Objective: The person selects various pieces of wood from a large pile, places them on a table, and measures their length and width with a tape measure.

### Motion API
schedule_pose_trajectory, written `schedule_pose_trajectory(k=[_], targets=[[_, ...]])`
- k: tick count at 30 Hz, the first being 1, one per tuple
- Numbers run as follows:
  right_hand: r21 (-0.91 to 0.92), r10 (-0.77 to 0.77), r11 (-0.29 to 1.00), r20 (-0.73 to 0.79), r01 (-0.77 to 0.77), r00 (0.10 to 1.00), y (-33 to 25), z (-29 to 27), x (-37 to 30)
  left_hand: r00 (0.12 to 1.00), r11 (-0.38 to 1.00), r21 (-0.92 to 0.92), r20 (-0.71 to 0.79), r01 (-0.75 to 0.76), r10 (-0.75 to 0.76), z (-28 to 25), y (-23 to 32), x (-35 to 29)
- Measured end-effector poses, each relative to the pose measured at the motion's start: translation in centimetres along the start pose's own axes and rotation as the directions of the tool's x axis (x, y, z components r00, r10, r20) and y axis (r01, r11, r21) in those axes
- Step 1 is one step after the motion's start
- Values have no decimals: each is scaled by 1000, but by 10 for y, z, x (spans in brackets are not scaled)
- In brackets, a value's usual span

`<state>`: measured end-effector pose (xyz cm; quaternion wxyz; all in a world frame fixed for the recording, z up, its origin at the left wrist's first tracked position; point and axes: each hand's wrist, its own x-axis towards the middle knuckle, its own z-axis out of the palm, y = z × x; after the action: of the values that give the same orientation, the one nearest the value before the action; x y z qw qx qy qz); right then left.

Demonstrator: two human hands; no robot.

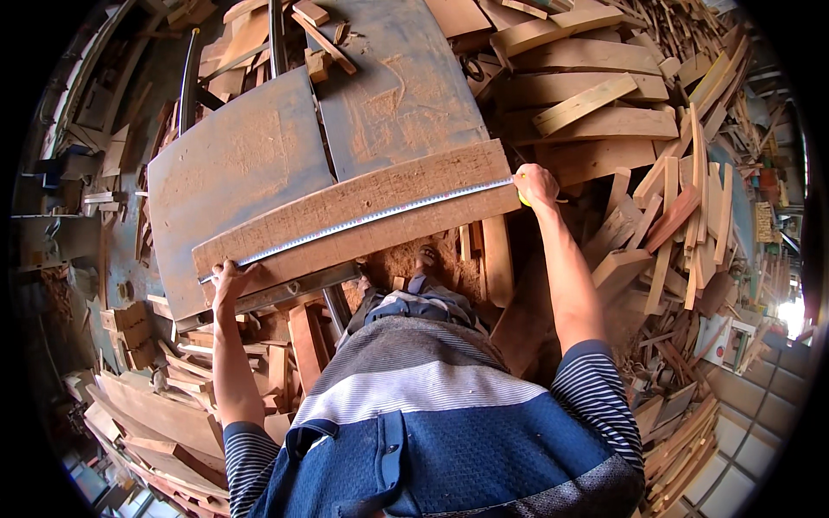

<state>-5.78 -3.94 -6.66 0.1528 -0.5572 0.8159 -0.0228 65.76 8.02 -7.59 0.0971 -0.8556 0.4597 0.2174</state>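
A long wooden plank (449,173) lies across the near edge of the metal table, in front of my body. The pale blade of a tape measure (371,215) is drawn out along its upper face, almost from end to end. At the plank's left end, my left hand (231,281) is closed on the end of the blade and rests against the wood. My right hand (537,185) is closed round the tape measure's case at the right end. Only a bit of yellow casing shows below its fingers.
The metal saw table (233,164) has a dark slot across it and scattered sawdust. Wood offcuts (318,65) sit at its far edge. Stacked boards (596,86) rise at the right, with leaning strips (699,198) beyond. More boards (155,406) lie low on the left.
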Motion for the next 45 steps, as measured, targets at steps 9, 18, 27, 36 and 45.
schedule_pose_trajectory(k=[9, 18, 27, 36, 45], targets=[[-51, 31, 998, 117, -25, 993, -11, -7, -1, 998, 999, -54, 58, -6, 9, -9, 5, -5], [-65, 53, 997, 141, -44, 989, -21, -14, -4, 999, 998, -55, 52, 10, -7, -7, 1, -3], [-120, 78, 991, 129, -62, 989, -23, -11, -1, 999, 999, -30, 41, 13, -11, -9, 5, -6], [-134, 73, 989, 102, -59, 992, -17, -2, 3, 1000, 1000, -18, 22, 4, -4, -6, 3, -4], [-140, 83, 988, 122, -66, 989, -27, -11, -3, 998, 999, -29, 50, 26, -24, -13, 10, -9]])
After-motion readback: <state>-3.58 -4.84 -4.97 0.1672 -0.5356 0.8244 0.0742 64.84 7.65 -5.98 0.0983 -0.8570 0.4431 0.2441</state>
